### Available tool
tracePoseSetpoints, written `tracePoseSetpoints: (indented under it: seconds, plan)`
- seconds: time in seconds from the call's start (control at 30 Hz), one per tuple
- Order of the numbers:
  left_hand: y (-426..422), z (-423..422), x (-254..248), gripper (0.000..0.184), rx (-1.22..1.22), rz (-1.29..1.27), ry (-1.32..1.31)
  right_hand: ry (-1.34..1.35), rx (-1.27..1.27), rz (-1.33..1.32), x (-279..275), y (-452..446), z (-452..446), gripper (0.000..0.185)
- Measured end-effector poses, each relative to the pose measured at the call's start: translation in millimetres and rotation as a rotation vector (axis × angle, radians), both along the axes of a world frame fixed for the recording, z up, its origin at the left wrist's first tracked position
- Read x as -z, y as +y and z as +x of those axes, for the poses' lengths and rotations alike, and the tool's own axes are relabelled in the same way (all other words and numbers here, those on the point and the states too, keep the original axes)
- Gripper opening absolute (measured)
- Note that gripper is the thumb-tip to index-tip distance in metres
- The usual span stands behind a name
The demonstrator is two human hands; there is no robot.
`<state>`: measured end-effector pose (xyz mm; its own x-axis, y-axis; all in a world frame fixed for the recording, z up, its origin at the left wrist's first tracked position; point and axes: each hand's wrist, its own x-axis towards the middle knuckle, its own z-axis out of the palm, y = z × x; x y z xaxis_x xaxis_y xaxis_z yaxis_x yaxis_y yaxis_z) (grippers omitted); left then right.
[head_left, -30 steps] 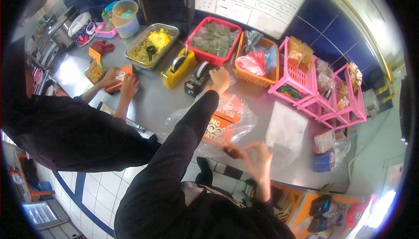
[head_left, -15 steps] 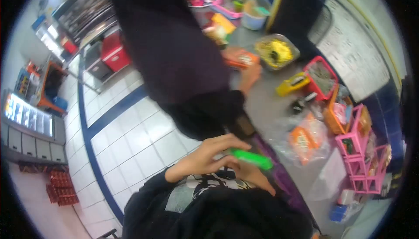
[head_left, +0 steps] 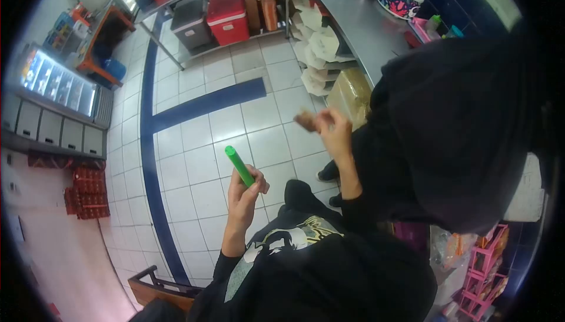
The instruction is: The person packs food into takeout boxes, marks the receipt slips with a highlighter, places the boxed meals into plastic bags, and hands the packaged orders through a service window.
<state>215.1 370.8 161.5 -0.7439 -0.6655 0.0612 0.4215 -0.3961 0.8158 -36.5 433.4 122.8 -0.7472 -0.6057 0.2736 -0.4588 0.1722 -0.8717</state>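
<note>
Fingers of the left hand [head_left: 242, 195] are closed around a green stick [head_left: 237, 162], which is held over the tiled floor [head_left: 200, 163] with its free end pointed far and left. To the right, the thumb and fingertips of the right hand [head_left: 335, 133] are pinched on a small brown item [head_left: 305, 120]; its outline is blurred and its kind cannot be told. The two hands are held well apart.

At the far left, a lit fridge [head_left: 59, 86] is placed, with a stack of red trays [head_left: 89, 192] positioned nearer. A grey box [head_left: 191, 25] and a red box [head_left: 228, 19] are set side by side on a low shelf. White cartons [head_left: 322, 45] are stacked below the steel counter [head_left: 353, 22], with a taped brown box [head_left: 351, 95] placed nearer. At the right, a second person [head_left: 459, 116] in dark clothing is seen. A pink rack [head_left: 485, 260] is located at the near right.
</note>
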Motion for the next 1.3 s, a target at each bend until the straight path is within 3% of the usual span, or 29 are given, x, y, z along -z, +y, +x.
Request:
tracePoseSetpoints:
  seconds: [0.23,0.27,0.4,0.5,0.57,0.63,0.73,0.8,0.97,1.07,1.13,1.23,1.27,1.3]
  plan:
    - [-138,-121,41,0.023,0.049,0.073,-0.146,-0.288,0.192,-0.172,-5,-112,-169,0.006]
    - [-160,-139,41,0.023,0.036,0.077,-0.187,-0.108,0.255,-0.171,13,-121,-202,0.008]
    - [-251,-225,35,0.025,0.074,-0.025,-0.267,0.016,0.561,0.0,-4,-137,-294,0.009]
    - [-308,-292,23,0.025,0.217,-0.108,-0.28,0.086,0.773,-0.043,-19,-126,-353,0.008]
    - [-339,-337,19,0.024,0.317,-0.192,-0.308,0.1,0.988,-0.212,-22,-106,-385,0.008]
    - [-360,-383,28,0.023,0.405,-0.203,-0.333,0.248,1.253,-0.011,-35,-77,-396,0.01]
    - [-368,-458,43,0.022,0.552,-0.226,-0.376,0.272,1.481,-0.078,-13,-13,-418,0.01]
    - [-364,-507,53,0.02,0.717,-0.218,-0.379,0.222,1.716,0.098,-9,21,-419,0.012]
    - [-313,-623,49,0.02,1.056,-0.304,-0.33,0.182,1.944,0.225,29,89,-424,0.015]
    - [-287,-692,41,0.022,1.308,-0.401,-0.309,0.109,1.973,0.118,40,102,-437,0.017]
    - [-269,-731,37,0.022,1.4,-0.428,-0.255,0.045,1.887,-0.102,36,81,-447,0.018]
    - [-239,-780,30,0.02,1.558,-0.429,-0.238,0.133,1.909,-0.183,69,87,-466,0.018]
    - [-228,-795,27,0.021,1.591,-0.507,-0.224,0.12,1.946,-0.177,74,84,-464,0.018]
    - [-217,-807,26,0.021,1.619,-0.587,-0.203,0.014,1.971,0.086,63,74,-462,0.019]
